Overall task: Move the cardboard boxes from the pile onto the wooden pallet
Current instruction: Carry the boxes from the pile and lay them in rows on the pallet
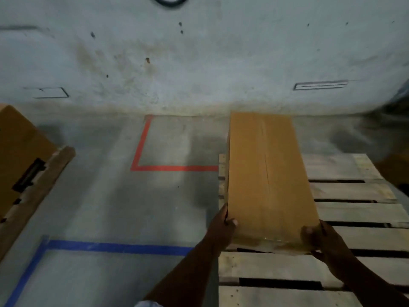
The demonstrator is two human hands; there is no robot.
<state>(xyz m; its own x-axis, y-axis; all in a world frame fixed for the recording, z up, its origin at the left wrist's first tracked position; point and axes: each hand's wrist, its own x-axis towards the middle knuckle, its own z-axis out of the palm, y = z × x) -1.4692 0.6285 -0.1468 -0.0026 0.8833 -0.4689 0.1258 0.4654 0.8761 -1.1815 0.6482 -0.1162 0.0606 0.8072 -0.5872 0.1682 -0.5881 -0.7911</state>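
A long plain cardboard box lies lengthwise over the left part of the wooden pallet, its far end reaching past the pallet's back edge. My left hand grips the box's near left corner, thumb on top. My right hand holds the near right corner. Whether the box rests flat on the slats or hangs just above them I cannot tell. Another cardboard box with black markings stands at the left edge of view.
Red tape marks a square on the concrete floor left of the pallet, and blue tape marks another nearer to me. A brown board leans by the left box. A stained wall runs behind. A blurred brown shape sits at the pallet's far right.
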